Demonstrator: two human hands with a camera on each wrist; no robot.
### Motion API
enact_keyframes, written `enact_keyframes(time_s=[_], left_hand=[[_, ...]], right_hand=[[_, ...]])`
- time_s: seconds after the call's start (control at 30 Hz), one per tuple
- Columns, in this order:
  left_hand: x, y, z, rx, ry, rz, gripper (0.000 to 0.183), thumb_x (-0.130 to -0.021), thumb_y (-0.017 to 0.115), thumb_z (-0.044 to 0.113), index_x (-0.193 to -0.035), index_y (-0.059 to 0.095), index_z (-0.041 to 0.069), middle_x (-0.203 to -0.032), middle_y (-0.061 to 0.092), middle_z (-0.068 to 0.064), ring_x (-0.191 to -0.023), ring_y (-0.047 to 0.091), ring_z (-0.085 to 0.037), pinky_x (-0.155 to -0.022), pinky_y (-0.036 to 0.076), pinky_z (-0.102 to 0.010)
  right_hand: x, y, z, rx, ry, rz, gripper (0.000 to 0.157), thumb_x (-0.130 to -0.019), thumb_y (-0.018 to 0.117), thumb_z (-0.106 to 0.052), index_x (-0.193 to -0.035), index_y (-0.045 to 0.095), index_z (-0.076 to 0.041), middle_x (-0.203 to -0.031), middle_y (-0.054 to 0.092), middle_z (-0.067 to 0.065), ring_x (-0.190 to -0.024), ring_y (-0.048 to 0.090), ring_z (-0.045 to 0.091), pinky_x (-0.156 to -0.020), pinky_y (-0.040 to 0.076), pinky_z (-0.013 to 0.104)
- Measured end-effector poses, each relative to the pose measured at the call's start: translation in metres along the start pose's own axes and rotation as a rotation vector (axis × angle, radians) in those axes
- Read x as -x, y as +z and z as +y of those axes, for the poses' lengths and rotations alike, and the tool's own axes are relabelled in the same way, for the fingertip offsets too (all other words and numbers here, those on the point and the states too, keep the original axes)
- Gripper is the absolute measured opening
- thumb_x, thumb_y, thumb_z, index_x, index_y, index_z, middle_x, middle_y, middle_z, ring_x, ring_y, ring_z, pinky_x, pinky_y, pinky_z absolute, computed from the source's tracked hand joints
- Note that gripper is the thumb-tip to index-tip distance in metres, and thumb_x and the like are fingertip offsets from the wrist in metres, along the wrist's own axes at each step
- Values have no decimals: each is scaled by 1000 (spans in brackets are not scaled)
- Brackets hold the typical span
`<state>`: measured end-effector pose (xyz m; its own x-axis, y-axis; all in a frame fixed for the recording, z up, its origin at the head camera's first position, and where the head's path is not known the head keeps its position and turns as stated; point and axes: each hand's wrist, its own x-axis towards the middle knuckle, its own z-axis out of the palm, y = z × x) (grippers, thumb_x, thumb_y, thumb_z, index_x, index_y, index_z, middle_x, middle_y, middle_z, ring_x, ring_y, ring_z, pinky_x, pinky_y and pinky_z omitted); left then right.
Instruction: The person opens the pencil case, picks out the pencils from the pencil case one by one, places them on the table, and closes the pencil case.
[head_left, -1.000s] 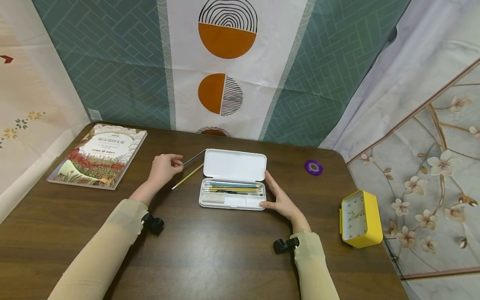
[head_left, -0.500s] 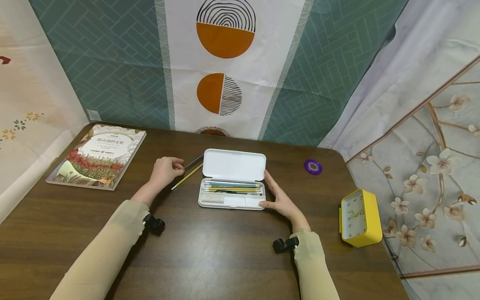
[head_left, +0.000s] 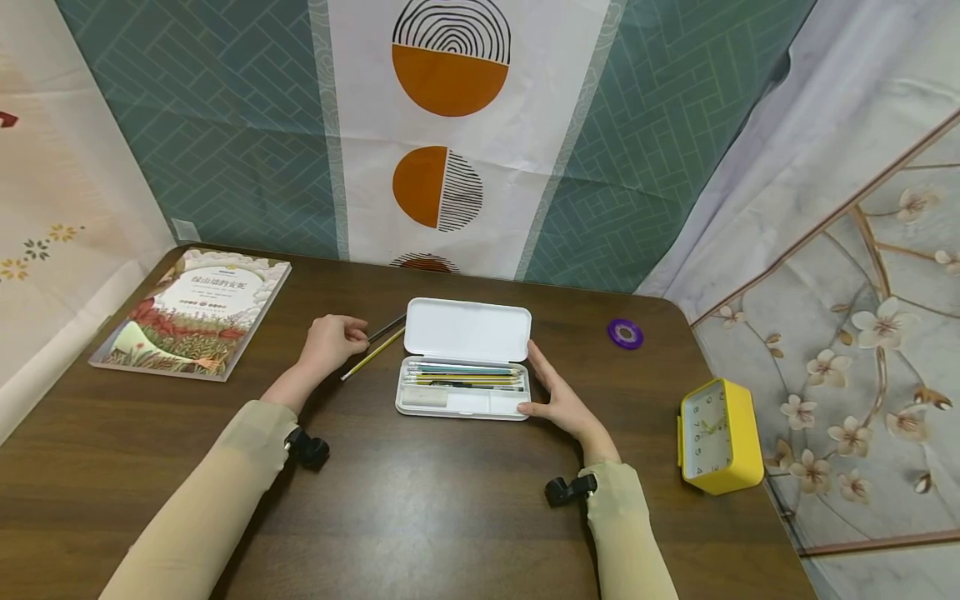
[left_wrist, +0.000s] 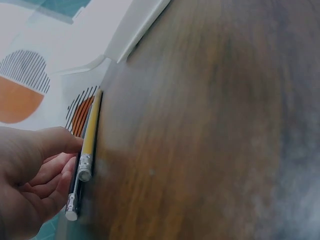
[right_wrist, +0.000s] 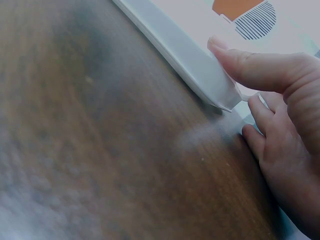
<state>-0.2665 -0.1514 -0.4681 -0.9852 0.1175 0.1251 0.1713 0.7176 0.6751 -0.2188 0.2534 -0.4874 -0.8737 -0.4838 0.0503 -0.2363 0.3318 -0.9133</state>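
Note:
My left hand (head_left: 331, 343) pinches a dark pencil (head_left: 387, 328) between thumb and fingers, left of the white pencil case (head_left: 468, 413). A yellow pencil (head_left: 372, 354) with an eraser end lies just beside it; in the left wrist view the yellow pencil (left_wrist: 90, 130) partly overlaps the dark pencil (left_wrist: 72, 205). The case lies with its lid (head_left: 467, 331) folded back. Several pencils (head_left: 465, 374) and a pale eraser (head_left: 424, 396) sit inside. At the case's right end, my right hand (head_left: 558, 400) is spread, thumb (right_wrist: 250, 67) on the rim and index finger straight along the side.
An illustrated book (head_left: 197, 312) lies at the table's back left. A purple tape roll (head_left: 625, 333) is right of the case, and a yellow alarm clock (head_left: 722, 437) stands near the right edge. Patterned cloth (head_left: 255, 167) hangs behind the brown table (head_left: 420, 500).
The dark pencil's far end has come down toward the yellow pencil, so the two lie closer together. My left hand has lowered slightly; my right hand stays at the case.

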Motion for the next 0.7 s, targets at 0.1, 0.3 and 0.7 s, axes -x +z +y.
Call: enact_keyframes(time_s=[0.1, 0.3, 0.7], left_hand=[[1, 0, 0, 3, -2, -7, 30, -85, 69, 3, -111, 68, -10, -89, 75, -18, -85, 71, -33, -83, 53, -49], [1, 0, 0, 6, -11, -10, 30, -85, 69, 3, -112, 68, -10, -89, 75, -18, -85, 71, -33, -84, 52, -49], [2, -2, 3, 24, -17, -6, 34, -85, 71, 6, -115, 66, -10, -94, 74, -20, -88, 70, -34, -82, 53, -49]], right_hand=[[0, 0, 1, 0, 3, 0, 104, -82, 75, -1, -158, 3, -10, -165, 2, 11, -152, 5, 31, -121, 10, 53], [-1, 0, 3, 0, 8, -2, 104, -82, 74, -1, -158, 3, -10, -165, 2, 11, -152, 5, 31, -121, 9, 54], [-1, -1, 2, -1, 2, -6, 105, -82, 75, -3, -158, 3, -10, -165, 1, 11, -152, 4, 32, -121, 9, 56]])
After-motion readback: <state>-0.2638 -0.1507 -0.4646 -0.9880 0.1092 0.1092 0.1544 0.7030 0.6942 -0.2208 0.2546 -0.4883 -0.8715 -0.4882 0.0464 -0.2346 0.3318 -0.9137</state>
